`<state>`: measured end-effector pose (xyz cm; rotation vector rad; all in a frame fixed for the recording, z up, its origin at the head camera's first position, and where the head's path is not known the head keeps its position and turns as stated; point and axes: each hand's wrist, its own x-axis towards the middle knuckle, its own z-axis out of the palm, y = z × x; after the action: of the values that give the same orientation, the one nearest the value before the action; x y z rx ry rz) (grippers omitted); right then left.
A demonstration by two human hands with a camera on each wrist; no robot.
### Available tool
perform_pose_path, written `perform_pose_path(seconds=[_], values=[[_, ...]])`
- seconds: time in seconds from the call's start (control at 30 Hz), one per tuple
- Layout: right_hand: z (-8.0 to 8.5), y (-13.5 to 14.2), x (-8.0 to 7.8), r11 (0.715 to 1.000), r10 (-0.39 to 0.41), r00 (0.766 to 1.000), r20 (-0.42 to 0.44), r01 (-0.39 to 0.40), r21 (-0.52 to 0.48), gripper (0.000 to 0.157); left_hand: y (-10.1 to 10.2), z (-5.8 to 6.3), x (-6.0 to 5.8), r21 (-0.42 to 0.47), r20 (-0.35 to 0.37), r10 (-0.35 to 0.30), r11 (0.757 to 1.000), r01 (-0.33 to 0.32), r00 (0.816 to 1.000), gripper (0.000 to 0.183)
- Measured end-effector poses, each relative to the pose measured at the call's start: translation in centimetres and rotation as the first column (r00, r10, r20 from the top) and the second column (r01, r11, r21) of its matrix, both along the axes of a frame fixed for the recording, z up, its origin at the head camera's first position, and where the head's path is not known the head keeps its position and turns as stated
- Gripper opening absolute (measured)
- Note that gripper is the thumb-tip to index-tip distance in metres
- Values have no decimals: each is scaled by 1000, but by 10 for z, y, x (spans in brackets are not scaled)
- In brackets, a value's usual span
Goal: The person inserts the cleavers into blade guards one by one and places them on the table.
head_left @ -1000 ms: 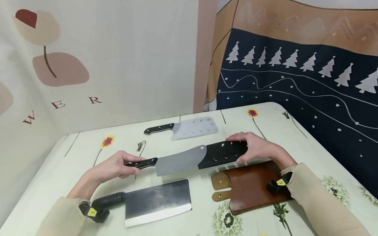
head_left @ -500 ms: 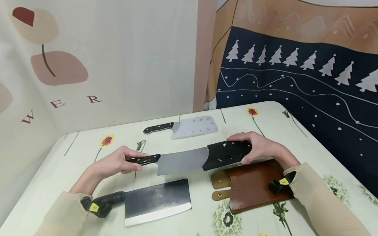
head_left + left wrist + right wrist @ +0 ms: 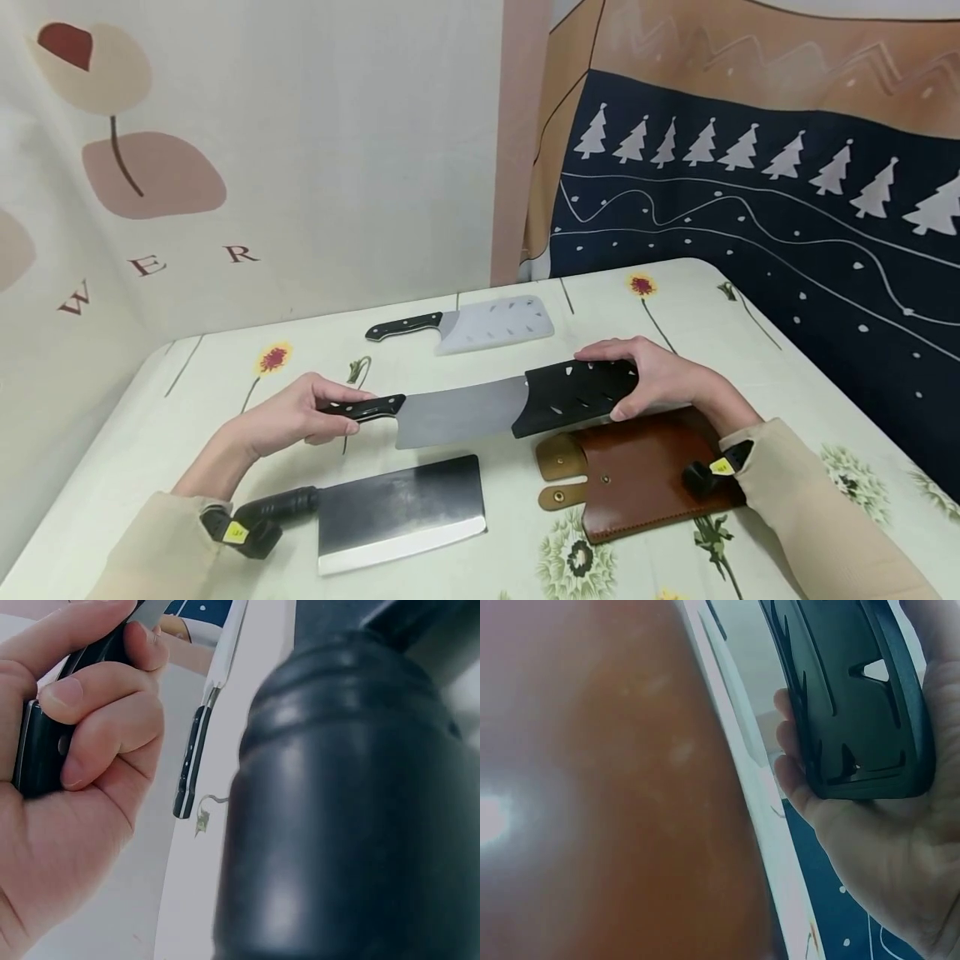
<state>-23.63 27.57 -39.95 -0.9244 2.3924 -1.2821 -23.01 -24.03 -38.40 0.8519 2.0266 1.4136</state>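
Observation:
In the head view my left hand (image 3: 302,419) grips the black riveted handle (image 3: 367,407) of a cleaver, whose grey blade (image 3: 459,412) points right. A black slotted blade guard (image 3: 573,393) meets the blade's far end, which is out of sight at the guard's curved mouth. My right hand (image 3: 656,379) holds that guard by its outer end, thumb below and fingers above. Cleaver and guard are held over the table in one line. The left wrist view shows fingers curled round the handle (image 3: 46,742); in the right wrist view the guard (image 3: 855,705) lies against the palm.
A second cleaver in a whitish guard (image 3: 495,325) lies at the back. Nearer me are a wide cleaver (image 3: 401,508) with a black handle, at left, and a brown leather sheath (image 3: 652,475) with snap straps, at right. All rest on the flowered tablecloth (image 3: 225,375).
Both hands have shifted slightly right. The blade's far corner with its hole, seen in front of the guard a second ago, has gone out of sight at the guard's mouth.

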Motion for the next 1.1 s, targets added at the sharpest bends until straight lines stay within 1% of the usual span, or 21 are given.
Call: perform_pose_path(seconds=[0.27,0.43,0.57,0.7,0.9,1.1], values=[[3,-10,2,999,24,999,-21,-23,43,80,7,1,0,13,34,-42,999,41,999,38],[3,-8,0,1000,23,999,-22,-23,3,82,11,1,2,22,22,-3,1000,3,1000,36],[4,-8,-2,1000,18,999,-40,-18,5,83,11,3,3,13,3,24,1000,-24,1000,37],[6,-10,-3,1000,20,998,-56,-19,19,84,10,4,4,1,-8,31,1000,-31,999,37],[7,-9,-4,1000,21,999,-47,-21,-7,83,10,5,6,14,-4,45,999,-45,999,38],[5,-7,-5,999,31,999,-36,-31,-7,81,12,6,7,20,13,24,1000,-24,1000,37]])
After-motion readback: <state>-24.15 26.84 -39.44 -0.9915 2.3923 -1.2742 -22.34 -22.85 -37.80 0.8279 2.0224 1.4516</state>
